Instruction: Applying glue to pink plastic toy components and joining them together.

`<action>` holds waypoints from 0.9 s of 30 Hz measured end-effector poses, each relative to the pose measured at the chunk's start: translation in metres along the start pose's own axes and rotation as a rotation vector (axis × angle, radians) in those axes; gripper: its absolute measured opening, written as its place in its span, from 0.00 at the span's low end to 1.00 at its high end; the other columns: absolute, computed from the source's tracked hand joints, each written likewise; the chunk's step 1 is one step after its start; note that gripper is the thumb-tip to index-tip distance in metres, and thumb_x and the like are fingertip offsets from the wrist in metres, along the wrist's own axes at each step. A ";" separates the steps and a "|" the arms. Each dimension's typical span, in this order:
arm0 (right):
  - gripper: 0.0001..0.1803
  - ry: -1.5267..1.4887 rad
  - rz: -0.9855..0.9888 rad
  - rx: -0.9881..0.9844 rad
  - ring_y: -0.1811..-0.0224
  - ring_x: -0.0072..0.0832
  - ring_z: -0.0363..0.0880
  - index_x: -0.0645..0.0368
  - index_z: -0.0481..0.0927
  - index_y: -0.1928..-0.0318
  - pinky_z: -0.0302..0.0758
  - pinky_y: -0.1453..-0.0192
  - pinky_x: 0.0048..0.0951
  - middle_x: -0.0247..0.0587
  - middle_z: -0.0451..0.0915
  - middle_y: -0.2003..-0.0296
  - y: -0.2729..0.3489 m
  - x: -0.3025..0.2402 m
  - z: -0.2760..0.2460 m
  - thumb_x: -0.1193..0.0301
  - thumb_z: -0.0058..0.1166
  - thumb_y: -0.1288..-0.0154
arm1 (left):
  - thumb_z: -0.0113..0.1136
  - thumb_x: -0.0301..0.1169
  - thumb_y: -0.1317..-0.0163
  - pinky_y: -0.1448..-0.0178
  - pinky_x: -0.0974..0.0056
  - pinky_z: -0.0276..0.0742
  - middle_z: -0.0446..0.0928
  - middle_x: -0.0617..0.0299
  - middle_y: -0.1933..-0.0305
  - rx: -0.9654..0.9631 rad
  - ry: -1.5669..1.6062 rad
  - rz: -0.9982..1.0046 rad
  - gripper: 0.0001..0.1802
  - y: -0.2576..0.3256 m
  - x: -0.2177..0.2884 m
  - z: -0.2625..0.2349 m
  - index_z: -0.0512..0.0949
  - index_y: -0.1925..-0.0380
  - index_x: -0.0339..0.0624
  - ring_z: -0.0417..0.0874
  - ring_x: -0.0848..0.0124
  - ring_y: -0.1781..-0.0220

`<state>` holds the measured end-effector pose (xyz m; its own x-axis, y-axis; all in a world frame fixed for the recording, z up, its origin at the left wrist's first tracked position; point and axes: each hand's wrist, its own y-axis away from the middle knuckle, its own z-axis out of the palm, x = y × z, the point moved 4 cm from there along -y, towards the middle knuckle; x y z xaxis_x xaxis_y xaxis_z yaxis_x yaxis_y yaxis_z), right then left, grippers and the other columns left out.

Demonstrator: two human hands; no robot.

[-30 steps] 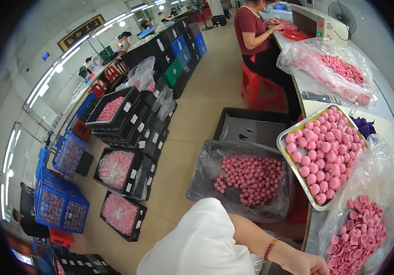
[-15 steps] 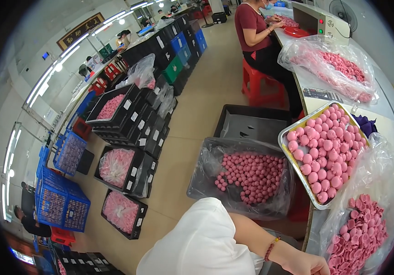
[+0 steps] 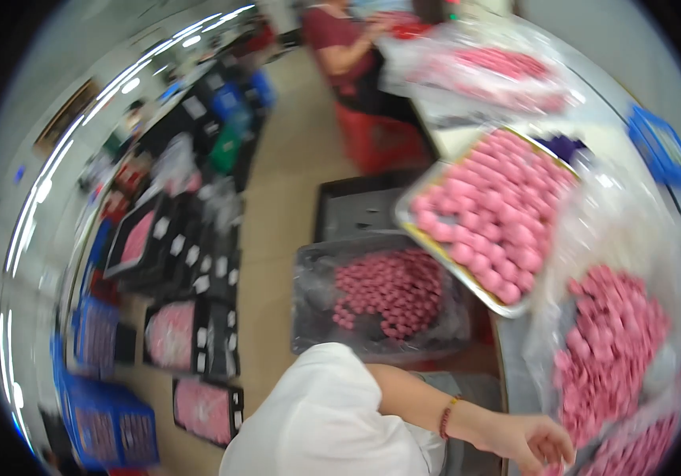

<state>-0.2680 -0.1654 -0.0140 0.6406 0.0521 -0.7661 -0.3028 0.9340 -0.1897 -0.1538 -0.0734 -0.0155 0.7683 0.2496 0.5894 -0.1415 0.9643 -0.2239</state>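
My left hand (image 3: 527, 441), reaching rightward from a white sleeve (image 3: 301, 420), is at the table's near edge. A beaded bracelet (image 3: 445, 416) circles its wrist. The fingers are curled around a small pink piece (image 3: 550, 470), partly cut off by the lower edge. Beside the hand, a heap of pink cup-shaped shells (image 3: 610, 341) lies on a clear plastic bag (image 3: 618, 214). Farther off, a metal tray (image 3: 467, 282) full of round pink balls (image 3: 499, 210) overhangs the table edge. My right hand is out of view.
Below the table is a black plastic-lined crate (image 3: 309, 305) of pink balls. Stacked black crates (image 3: 190, 254) and blue baskets (image 3: 110, 420) line the left. A co-worker (image 3: 340, 55) sits at the table's far end, near another bag (image 3: 491, 75) of pink pieces. A blue basket (image 3: 661, 147) stands right.
The whole view has swung, shifting the tray, crates and co-worker leftward, with blur. More of my left hand shows, its curled fingers and a pink piece now visible. More shells show at lower right.
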 end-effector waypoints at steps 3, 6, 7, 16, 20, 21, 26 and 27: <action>0.17 -0.316 -0.044 -0.024 0.69 0.25 0.69 0.63 0.71 0.59 0.69 0.62 0.26 0.40 0.73 0.66 -0.003 0.006 -0.055 0.68 0.55 0.47 | 0.61 0.21 0.49 0.52 0.70 0.70 0.72 0.63 0.51 0.059 0.048 -0.015 0.24 0.004 0.008 -0.009 0.68 0.50 0.37 0.72 0.77 0.53; 0.20 -0.387 -0.067 0.006 0.72 0.21 0.59 0.58 0.67 0.54 0.59 0.69 0.22 0.32 0.69 0.62 0.005 0.000 -0.019 0.65 0.55 0.45 | 0.58 0.20 0.47 0.47 0.65 0.71 0.71 0.52 0.47 0.191 -0.167 -0.066 0.22 0.005 0.013 -0.018 0.68 0.51 0.34 0.73 0.70 0.48; 0.23 -0.232 -0.121 -0.034 0.73 0.20 0.56 0.59 0.66 0.54 0.57 0.72 0.23 0.30 0.65 0.68 0.000 -0.001 -0.009 0.63 0.56 0.46 | 0.56 0.18 0.46 0.47 0.68 0.70 0.70 0.55 0.46 0.194 -0.272 -0.049 0.22 0.006 0.018 -0.019 0.67 0.50 0.33 0.72 0.73 0.47; 0.34 0.597 -0.557 -0.257 0.83 0.19 0.57 0.69 0.75 0.65 0.47 0.85 0.19 0.34 0.65 0.78 0.005 -0.045 -0.022 0.43 0.43 0.41 | 0.64 0.26 0.50 0.54 0.66 0.76 0.71 0.42 0.50 0.276 -0.386 0.028 0.25 -0.008 -0.023 -0.019 0.66 0.53 0.32 0.78 0.67 0.58; 0.35 0.685 -0.531 -0.299 0.84 0.21 0.58 0.69 0.75 0.68 0.48 0.85 0.21 0.34 0.65 0.81 0.009 -0.038 -0.018 0.43 0.43 0.42 | 0.64 0.23 0.51 0.53 0.66 0.76 0.70 0.40 0.50 0.267 -0.425 -0.006 0.24 -0.004 -0.023 -0.017 0.66 0.54 0.32 0.78 0.67 0.56; 0.35 0.677 -0.524 -0.298 0.84 0.21 0.58 0.69 0.75 0.68 0.48 0.85 0.21 0.34 0.65 0.81 0.010 -0.037 -0.016 0.43 0.43 0.42 | 0.63 0.22 0.51 0.52 0.66 0.75 0.70 0.40 0.49 0.266 -0.417 -0.012 0.24 -0.003 -0.022 -0.017 0.66 0.54 0.32 0.78 0.66 0.55; 0.34 0.713 -0.469 -0.251 0.85 0.22 0.59 0.68 0.75 0.73 0.49 0.85 0.22 0.34 0.64 0.84 0.012 -0.033 -0.011 0.42 0.45 0.43 | 0.62 0.19 0.51 0.50 0.67 0.74 0.69 0.38 0.49 0.229 -0.433 -0.027 0.24 -0.004 -0.022 -0.017 0.66 0.54 0.31 0.77 0.66 0.52; 0.34 0.708 -0.466 -0.252 0.85 0.22 0.59 0.68 0.75 0.73 0.49 0.85 0.22 0.34 0.64 0.84 0.012 -0.032 -0.010 0.42 0.45 0.43 | 0.62 0.19 0.51 0.50 0.67 0.74 0.69 0.38 0.48 0.224 -0.420 -0.031 0.24 -0.004 -0.021 -0.017 0.66 0.54 0.31 0.76 0.66 0.52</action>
<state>-0.2991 -0.1596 0.0016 0.1756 -0.6237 -0.7617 -0.3198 0.6956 -0.6433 -0.1593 -0.0844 -0.0400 0.4620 0.1898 0.8663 -0.2892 0.9557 -0.0551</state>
